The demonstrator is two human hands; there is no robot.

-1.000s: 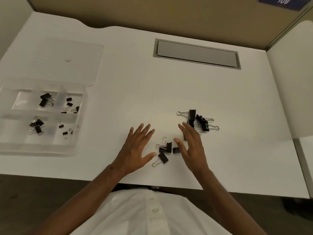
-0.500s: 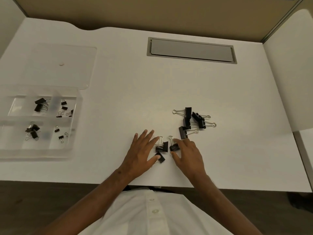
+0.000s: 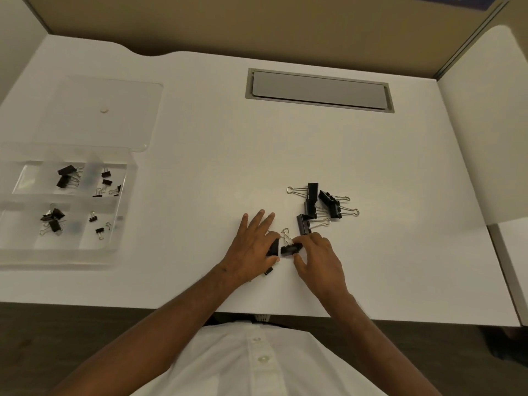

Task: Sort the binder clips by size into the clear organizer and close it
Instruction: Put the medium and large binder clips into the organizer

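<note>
Two hands work my desk: right hand pinches a binder clip; left hand, fingers straight, touches another clip.

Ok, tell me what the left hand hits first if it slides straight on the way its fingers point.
Probably nothing: the left hand points up the bare desk, left of the clip pile.

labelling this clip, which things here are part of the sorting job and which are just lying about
Job: loose binder clips, clip under the right hand, clear organizer, its open lid, sorted clips.
Lying about: grey cable hatch, blue sign.
</note>
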